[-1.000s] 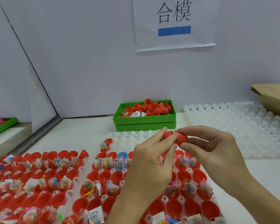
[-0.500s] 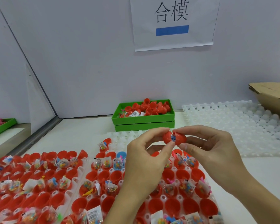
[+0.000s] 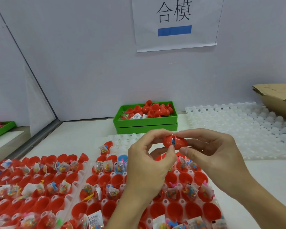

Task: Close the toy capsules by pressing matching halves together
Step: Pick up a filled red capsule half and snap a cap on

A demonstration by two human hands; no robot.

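Both hands hold one red capsule (image 3: 175, 142) in the air above the trays. My left hand (image 3: 149, 164) pinches its left half between thumb and forefinger. My right hand (image 3: 211, 156) pinches the right half. The two halves meet with a narrow gap, and something blue shows through it. Below, white trays (image 3: 87, 169) hold rows of open red capsule halves (image 3: 104, 179), many with small bagged toys (image 3: 99, 167) in them. One blue half (image 3: 122, 158) sits among them.
A green bin (image 3: 145, 123) of loose red halves stands at the back by the wall. White trays without capsules (image 3: 248, 129) lie at the right, with a cardboard box (image 3: 277, 98) behind them. Another green bin (image 3: 2, 129) sits far left beyond a divider.
The two red halves have been brought together between my fingertips. Both hands have shifted slightly left and down in view, and my left forefinger now arches over the capsule.
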